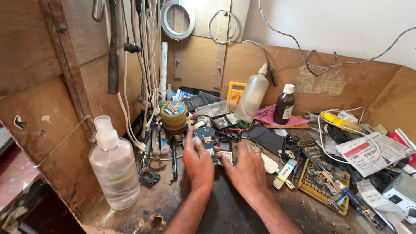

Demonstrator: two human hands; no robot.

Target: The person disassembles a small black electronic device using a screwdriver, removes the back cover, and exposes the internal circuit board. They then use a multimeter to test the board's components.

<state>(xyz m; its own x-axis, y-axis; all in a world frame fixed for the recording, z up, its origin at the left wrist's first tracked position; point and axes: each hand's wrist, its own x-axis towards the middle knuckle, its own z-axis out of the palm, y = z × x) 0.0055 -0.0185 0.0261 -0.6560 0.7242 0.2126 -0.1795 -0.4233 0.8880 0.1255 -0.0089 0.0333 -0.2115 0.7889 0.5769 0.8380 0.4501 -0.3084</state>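
At the middle of a cluttered wooden workbench (130, 208), both of the person's hands are working over a small opened phone. The left hand (198, 160) is pressing down on a blue-green circuit board (205, 135), with the thumb lying along its left edge and the fingers curled over its near end, so it is holding the board rather than spread wide. The right hand (247, 171) is resting just beside it, fingers bent and close together, fingertips touching a small dark phone part (225, 151) that is lying against the board's right side; whether it is pinching that part or only steadying it cannot be told.

The board is lying directly ahead of the hands, its long axis running away from the person toward the back wall and tilting slightly to the left. The left hand is the nearer one, already on it, while the right hand is sitting a little lower and to the right.

Around them, a clear plastic spray bottle (115, 167) is standing well to the left, a round tin with a yellowish body (173, 115) is sitting just behind the board, and a cloudy squeeze bottle (252, 96) and a brown bottle with a white cap (284, 105) are standing farther back. A yellow tray of small tools (323, 186) is lying to the right, near a folded newspaper (372, 151).
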